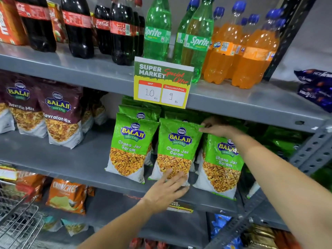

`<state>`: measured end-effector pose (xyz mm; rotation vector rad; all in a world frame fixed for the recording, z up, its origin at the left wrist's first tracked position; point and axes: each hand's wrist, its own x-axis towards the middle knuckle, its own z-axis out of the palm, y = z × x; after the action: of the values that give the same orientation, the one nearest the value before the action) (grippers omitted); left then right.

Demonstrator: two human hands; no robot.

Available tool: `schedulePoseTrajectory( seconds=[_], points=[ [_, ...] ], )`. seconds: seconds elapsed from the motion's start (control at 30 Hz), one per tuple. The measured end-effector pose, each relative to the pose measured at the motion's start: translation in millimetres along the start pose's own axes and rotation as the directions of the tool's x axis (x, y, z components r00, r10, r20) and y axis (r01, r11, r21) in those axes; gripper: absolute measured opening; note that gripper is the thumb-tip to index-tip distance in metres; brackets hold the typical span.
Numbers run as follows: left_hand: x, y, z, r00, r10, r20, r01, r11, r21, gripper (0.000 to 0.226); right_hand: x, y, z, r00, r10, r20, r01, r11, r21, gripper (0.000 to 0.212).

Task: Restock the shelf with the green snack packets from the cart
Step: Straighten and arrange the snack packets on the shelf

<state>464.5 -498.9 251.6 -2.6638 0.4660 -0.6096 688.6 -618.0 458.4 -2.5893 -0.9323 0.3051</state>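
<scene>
Three green Balaji Chana Jor Garam packets stand upright along the front of the middle grey shelf point(75, 164), with more green packets behind them. My right hand point(213, 127) pinches the top right corner of the middle green packet point(177, 142). My left hand point(167, 189) lies flat with fingers spread against the bottom of that same packet. The left green packet point(130, 144) and the right green packet point(221, 162) stand on either side, untouched. A corner of the wire cart point(16, 214) shows at the lower left.
Maroon Navratan Mix packets point(59, 115) stand left on the same shelf. Cola, Sprite and Fanta bottles point(158, 27) fill the shelf above, with a price card point(162, 81) hanging from its edge. Orange snack bags point(67, 198) sit on the shelf below. A perforated upright post point(312, 150) stands right.
</scene>
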Motion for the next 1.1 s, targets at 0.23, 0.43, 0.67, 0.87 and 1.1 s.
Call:
schedulePoseTrajectory(
  seconds=[0.23, 0.43, 0.67, 0.87, 1.1],
  points=[
    [24.6, -14.3, -8.5, 0.986, 0.090, 0.142, -0.098, 0.994, 0.048, 0.046, -4.8, 8.0, -3.2, 0.997, 0.079, 0.012, -0.079, 0.997, -0.003, 0.036],
    [11.3, -15.4, -8.2, 0.999, 0.023, 0.032, -0.023, 1.000, -0.001, 0.048, -5.7, 5.6, 3.2, 0.992, 0.036, -0.121, -0.031, 0.999, 0.041, 0.033],
    [-50.8, -60.7, -55.6, 0.817, -0.512, -0.264, 0.371, 0.819, -0.438, 0.058, -13.9, -60.0, 31.2, 0.931, -0.057, -0.360, 0.042, 0.998, -0.049, 0.028],
    [-123.5, -138.7, -43.6, 0.385, -0.870, 0.307, 0.692, 0.052, -0.720, 0.099, -45.8, -129.2, 118.4, 0.959, 0.080, -0.273, 0.033, 0.922, 0.385, 0.044],
    [-125.3, -168.8, -16.6, 0.536, -0.622, 0.572, 0.736, 0.012, -0.677, 0.071, -62.8, -137.8, 229.8, 0.984, 0.159, 0.076, -0.174, 0.948, 0.268, 0.089]
  ],
)
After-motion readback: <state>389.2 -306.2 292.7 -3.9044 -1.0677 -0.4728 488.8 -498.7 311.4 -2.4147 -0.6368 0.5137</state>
